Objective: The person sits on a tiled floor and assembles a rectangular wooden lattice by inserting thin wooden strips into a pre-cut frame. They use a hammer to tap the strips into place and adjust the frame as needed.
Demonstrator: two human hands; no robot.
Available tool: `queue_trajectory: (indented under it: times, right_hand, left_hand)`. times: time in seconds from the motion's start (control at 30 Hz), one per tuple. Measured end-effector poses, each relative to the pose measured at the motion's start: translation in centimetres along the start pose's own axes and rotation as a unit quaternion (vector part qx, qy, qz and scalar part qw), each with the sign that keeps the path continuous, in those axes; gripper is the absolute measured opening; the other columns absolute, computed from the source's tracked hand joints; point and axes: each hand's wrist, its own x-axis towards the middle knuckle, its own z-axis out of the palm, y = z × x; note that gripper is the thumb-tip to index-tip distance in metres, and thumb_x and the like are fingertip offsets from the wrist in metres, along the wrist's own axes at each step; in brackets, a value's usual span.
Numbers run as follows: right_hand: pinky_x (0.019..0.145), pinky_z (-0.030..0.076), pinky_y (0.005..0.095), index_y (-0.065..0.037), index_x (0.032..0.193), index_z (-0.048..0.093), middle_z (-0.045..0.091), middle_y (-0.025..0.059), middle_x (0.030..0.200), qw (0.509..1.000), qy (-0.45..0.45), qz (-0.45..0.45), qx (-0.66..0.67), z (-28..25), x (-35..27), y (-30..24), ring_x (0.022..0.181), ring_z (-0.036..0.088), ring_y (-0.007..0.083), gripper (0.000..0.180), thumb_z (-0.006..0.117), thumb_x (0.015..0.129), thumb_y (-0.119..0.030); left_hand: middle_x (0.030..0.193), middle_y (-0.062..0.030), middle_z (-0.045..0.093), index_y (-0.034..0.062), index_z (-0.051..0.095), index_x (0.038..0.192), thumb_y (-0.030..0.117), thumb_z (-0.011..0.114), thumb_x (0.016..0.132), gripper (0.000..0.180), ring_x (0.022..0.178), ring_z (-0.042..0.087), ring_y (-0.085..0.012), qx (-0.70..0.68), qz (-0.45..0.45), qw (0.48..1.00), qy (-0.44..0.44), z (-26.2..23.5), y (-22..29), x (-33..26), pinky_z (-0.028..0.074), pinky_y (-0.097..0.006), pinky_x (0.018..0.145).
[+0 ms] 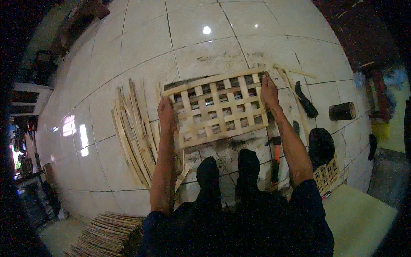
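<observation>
Both hands grip a pale wooden lattice panel [219, 107] held over the white tiled floor [141, 47], just ahead of the person's dark shoes [227, 171]. The left hand [166, 115] clasps its left edge with fingers closed around the frame; the right hand [269, 92] grips the upper right corner likewise. A fan of loose wooden slats [132, 132] lies left of it, a hammer [276, 158] to the right, and a stack of slats [109, 233] near the lower edge.
</observation>
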Motion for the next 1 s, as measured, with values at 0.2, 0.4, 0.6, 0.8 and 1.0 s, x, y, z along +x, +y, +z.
queue_trajectory:
  times: [0.2, 0.4, 0.6, 0.8, 1.0]
  right_hand:
    - [0.088, 0.045, 0.043, 0.002, 0.118, 0.057, 0.062, 0.0246, 0.108, 0.998, 0.012, 0.052, 0.028, -1.0, -1.5, 1.2, 0.102, 0.06, 0.037, 0.051, 0.037, 0.099, -0.041]
    - [0.093, 0.043, 0.0461, 0.003, 0.115, 0.059, 0.061, 0.0262, 0.109, 0.998, -0.039, 0.054, -0.02, -4.5, -6.7, -0.8, 0.105, 0.057, 0.0403, 0.049, 0.041, 0.097, -0.039]
    - [0.089, 0.046, 0.045, 0.003, 0.11, 0.061, 0.064, 0.0239, 0.106, 0.998, -0.028, 0.022, -0.045, -3.0, -5.5, 0.0, 0.098, 0.061, 0.0383, 0.044, 0.05, 0.094, -0.037]
    - [0.086, 0.047, 0.0356, 0.0, 0.116, 0.061, 0.063, 0.016, 0.106, 0.996, 0.026, -0.061, -0.053, -4.6, -6.6, 1.9, 0.098, 0.06, 0.0263, 0.039, 0.056, 0.094, -0.032]
    - [0.096, 0.041, 0.0415, -0.001, 0.122, 0.056, 0.055, 0.0191, 0.118, 0.969, 0.04, -0.158, -0.184, -6.2, -13.2, 0.0, 0.114, 0.049, 0.0345, 0.036, 0.051, 0.096, -0.025]
  left_hand:
    - [0.11, -0.0091, 0.059, 0.0007, 0.03, 0.144, 0.027, 0.058, 0.092, 0.064, 0.085, 0.052, -0.0106, -0.107, 0.064, 0.992, -0.032, 2.2, -1.4, 2.8, 0.043, -0.028, 0.075]
    - [0.098, -0.0106, 0.064, -0.0004, 0.048, 0.125, 0.021, 0.063, 0.092, 0.043, 0.078, 0.061, -0.015, -0.064, -0.013, 0.996, -0.064, 0.4, -0.9, 0.2, 0.051, -0.029, 0.065]
    - [0.097, -0.0123, 0.064, -0.0047, 0.054, 0.112, 0.016, 0.058, 0.093, 0.029, 0.08, 0.063, -0.019, -0.185, -0.098, 0.969, -0.131, 0.4, -1.3, -2.0, 0.057, -0.031, 0.066]
    - [0.101, -0.0155, 0.063, -0.0053, 0.058, 0.111, 0.02, 0.059, 0.092, 0.031, 0.087, 0.062, -0.0244, 0.081, 0.113, 0.99, 0.021, 0.0, -0.9, -3.4, 0.049, -0.033, 0.079]
    - [0.102, -0.0173, 0.062, 0.0036, 0.062, 0.106, 0.015, 0.063, 0.082, 0.026, 0.096, 0.059, -0.035, 0.414, 0.243, 0.876, -0.05, 2.9, -2.8, -13.6, 0.046, -0.045, 0.086]
